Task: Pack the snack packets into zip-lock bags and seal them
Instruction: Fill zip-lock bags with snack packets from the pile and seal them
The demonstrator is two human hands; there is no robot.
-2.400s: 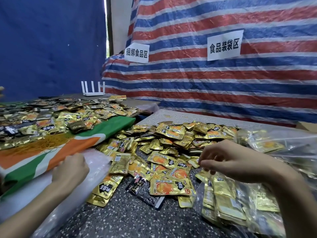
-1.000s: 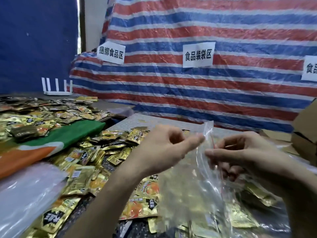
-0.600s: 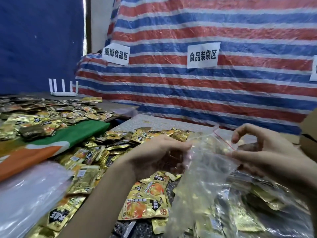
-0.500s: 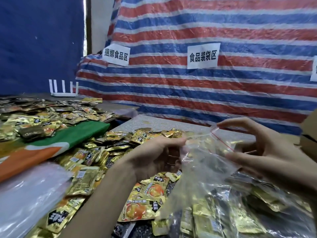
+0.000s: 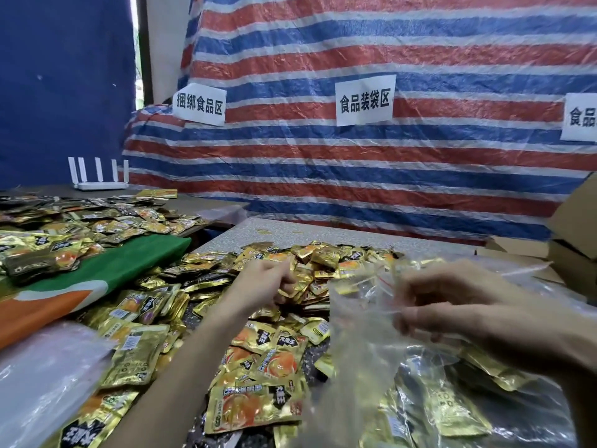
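Pinching the zip-lock bag [image 5: 361, 305] at its mouth, right fingers [image 5: 416, 287]; left fingers [image 5: 283, 283] curled round snack packets [image 5: 319, 257].

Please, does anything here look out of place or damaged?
Only the white router at the far left, behind the snack packets: it is no packing item. The packets lie in loose heaps; none looks torn.

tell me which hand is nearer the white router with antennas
Left. The left hand grips gold snack packets, right of and in front of the white router; the right hand is farther right, pinching the clear zip-lock bag.
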